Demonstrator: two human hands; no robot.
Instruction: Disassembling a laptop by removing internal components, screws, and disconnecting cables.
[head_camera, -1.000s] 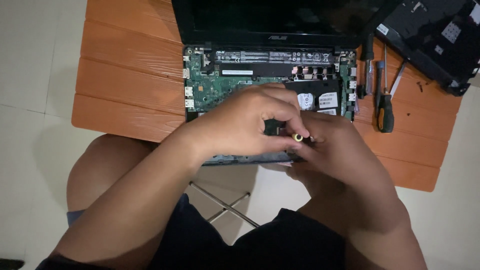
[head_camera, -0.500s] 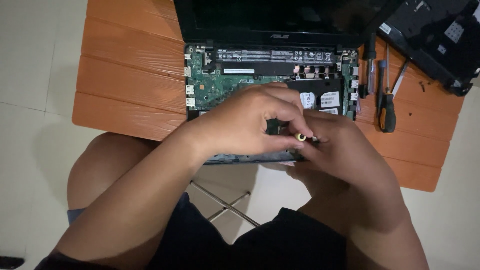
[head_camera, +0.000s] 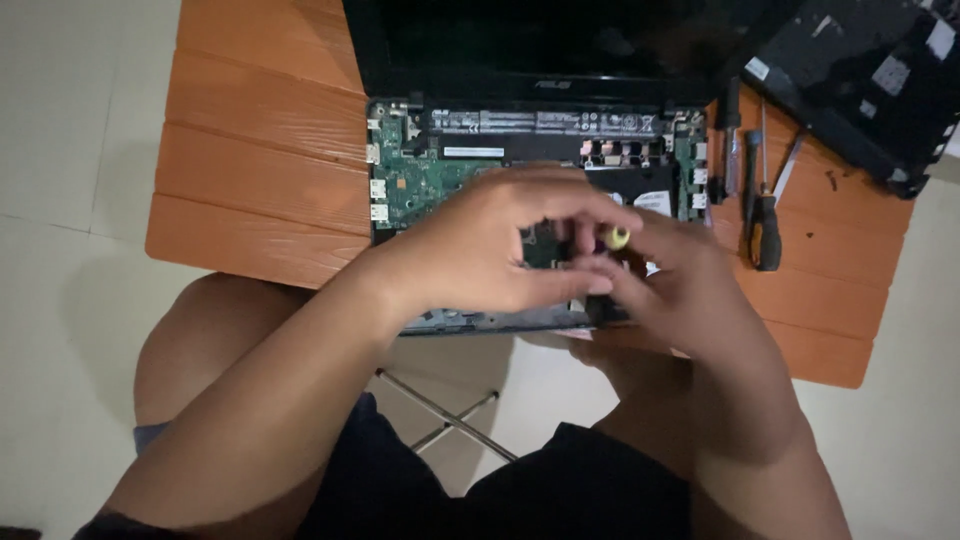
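Here, near the middle of the frame, both hands meet over the opened black laptop (head_camera: 520, 120) with its green circuit board exposed, which lies on the orange slatted wooden desk (head_camera: 260, 170). The left hand (head_camera: 490, 250) curls its fingers inward above the board, and the right hand (head_camera: 680, 290) pinches a small tool with a yellow round tip (head_camera: 617, 238) between its fingertips. At the right of the frame lie an orange-and-black-handled screwdriver (head_camera: 765, 225) and, in the upper right corner, a detached black plastic laptop cover (head_camera: 870, 80).
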